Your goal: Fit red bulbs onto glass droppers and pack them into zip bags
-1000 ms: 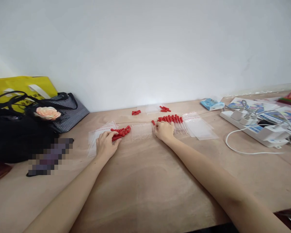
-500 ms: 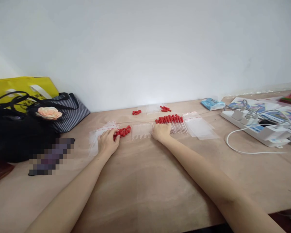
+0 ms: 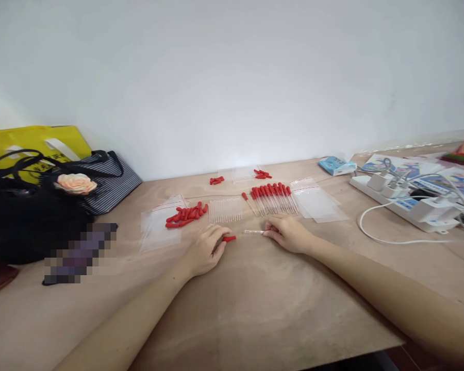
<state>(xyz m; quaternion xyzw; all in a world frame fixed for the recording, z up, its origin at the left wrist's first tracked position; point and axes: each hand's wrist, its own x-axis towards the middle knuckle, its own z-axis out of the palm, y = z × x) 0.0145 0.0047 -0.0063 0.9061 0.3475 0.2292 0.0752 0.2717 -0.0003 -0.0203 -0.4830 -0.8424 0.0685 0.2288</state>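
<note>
My left hand (image 3: 208, 249) pinches a red rubber dropper bulb (image 3: 229, 238), its narrow end pointing right. Facing it, my right hand (image 3: 288, 232) grips a clear glass dropper tube (image 3: 254, 232) whose free end points left. A gap separates bulb and tube. Beyond my hands lies a row of bare glass tubes (image 3: 225, 210). To its right rest several droppers fitted with red bulbs (image 3: 272, 198). A pile of loose red bulbs (image 3: 186, 214) lies left of the bare tubes, partly over clear zip bags (image 3: 160, 232).
More zip bags (image 3: 317, 201) lie to the right. A white power strip (image 3: 406, 208) with cables and a blue packet (image 3: 337, 166) are farther right. Bags, one yellow (image 3: 34, 149) and one striped (image 3: 114, 180), stand at the left. Small bulb piles (image 3: 263, 174) lie near the wall.
My left hand has come right and nearer from the bulb pile, bringing one bulb. My right hand has left the row, moving right and nearer with a tube. A bulbed dropper at the row's left end is uncovered.
</note>
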